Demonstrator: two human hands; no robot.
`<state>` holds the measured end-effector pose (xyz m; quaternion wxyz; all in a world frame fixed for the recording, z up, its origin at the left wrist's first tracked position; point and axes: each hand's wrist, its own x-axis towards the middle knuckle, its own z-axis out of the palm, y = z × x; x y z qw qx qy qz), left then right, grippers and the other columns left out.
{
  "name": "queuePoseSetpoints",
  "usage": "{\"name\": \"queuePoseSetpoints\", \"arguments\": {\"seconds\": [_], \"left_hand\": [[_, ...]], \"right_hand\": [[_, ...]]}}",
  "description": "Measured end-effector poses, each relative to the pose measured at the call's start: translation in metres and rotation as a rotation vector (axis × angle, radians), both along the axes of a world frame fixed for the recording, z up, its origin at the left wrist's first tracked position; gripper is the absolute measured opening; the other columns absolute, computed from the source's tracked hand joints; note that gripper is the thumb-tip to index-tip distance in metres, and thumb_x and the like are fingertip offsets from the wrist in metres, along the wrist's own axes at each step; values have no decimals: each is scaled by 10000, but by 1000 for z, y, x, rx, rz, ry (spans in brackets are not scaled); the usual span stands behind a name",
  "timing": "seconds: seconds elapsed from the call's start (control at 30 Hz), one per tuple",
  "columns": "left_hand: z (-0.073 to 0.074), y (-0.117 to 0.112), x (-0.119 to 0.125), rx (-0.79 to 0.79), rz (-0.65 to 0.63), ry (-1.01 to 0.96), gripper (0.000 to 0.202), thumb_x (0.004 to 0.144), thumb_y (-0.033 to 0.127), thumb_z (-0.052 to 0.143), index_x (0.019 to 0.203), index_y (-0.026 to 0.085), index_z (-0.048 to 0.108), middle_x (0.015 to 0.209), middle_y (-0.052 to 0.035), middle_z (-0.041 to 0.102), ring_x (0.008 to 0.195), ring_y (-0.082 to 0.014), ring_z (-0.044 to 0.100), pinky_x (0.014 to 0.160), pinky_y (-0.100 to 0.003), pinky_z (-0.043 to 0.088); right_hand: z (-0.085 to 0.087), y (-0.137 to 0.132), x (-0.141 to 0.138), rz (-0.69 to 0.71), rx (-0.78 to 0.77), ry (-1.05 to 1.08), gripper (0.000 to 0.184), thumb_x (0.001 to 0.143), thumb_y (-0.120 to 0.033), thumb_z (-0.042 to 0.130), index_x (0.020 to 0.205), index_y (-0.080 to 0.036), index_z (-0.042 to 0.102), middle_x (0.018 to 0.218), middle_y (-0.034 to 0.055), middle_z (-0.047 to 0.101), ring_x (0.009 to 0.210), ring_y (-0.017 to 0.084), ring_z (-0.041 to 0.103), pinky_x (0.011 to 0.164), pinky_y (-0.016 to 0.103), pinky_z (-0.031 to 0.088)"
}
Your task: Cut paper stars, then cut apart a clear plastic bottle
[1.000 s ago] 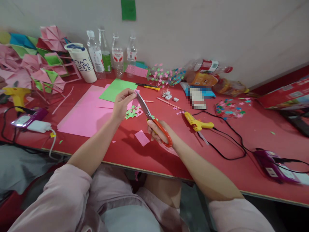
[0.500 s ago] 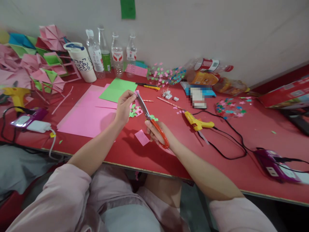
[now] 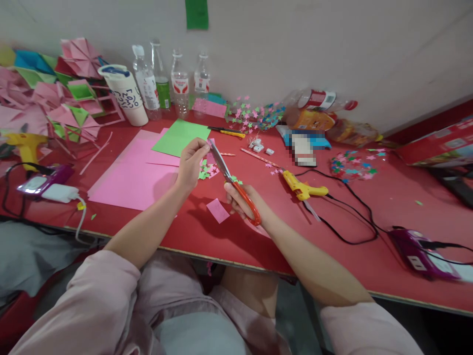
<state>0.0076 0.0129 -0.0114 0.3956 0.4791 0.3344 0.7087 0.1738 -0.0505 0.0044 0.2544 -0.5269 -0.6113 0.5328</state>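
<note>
My left hand (image 3: 192,160) pinches a small piece of pink paper (image 3: 211,143) between thumb and fingertips. In my right hand (image 3: 240,199) are scissors with orange handles (image 3: 248,203), their blades pointing up and left at the pinched paper. Just below the hands, a small pink paper square (image 3: 218,211) lies on the table. Green and pink paper stars (image 3: 207,170) are scattered under the blades. Beside my left hand lie a green sheet (image 3: 180,137) and large pink sheets (image 3: 127,172).
A yellow glue gun (image 3: 301,187) with a black cord lies to the right. Bottles (image 3: 180,86) and a white cup (image 3: 127,98) stand along the wall. Folded paper shapes (image 3: 70,93) are piled at left. A yellow cutter knife (image 3: 231,133) and several star heaps (image 3: 354,165) lie further back.
My right hand and the scissors have shifted very slightly to the right. My left hand still pinches the paper in nearly the same spot.
</note>
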Motion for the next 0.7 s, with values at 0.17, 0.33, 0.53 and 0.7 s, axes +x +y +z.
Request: {"name": "queuePoseSetpoints", "arguments": {"seconds": [0.17,0.33,0.53,0.7], "left_hand": [[0,0,0,3,13,-6,169,800,161,539,638,194,504,627,34,423,638,-90,428,675,-239,370],[1,-1,0,2,25,-19,165,779,143,546,625,189,509,621,36,430,633,-86,415,664,-238,350],[1,-1,0,0,35,-37,164,779,153,553,624,190,516,623,35,451,631,-84,421,661,-234,362],[-1,0,2,-65,-64,-56,146,761,167,576,620,187,543,615,34,499,606,-76,458,644,-230,384]], "right_hand": [[2,1,0,-8,4,-18,541,783,-711,540,580,-214,469,338,-77,350,281,73,366,378,241,426],[6,1,-1,-22,-22,-33,520,766,-682,586,582,-212,462,343,-82,349,278,73,377,354,226,405],[7,0,-3,-33,-15,-23,508,744,-674,609,573,-221,454,325,-84,346,257,78,365,324,225,374],[2,3,1,-108,71,138,502,744,-686,600,604,-221,473,332,-96,351,282,70,363,442,251,473]]}}
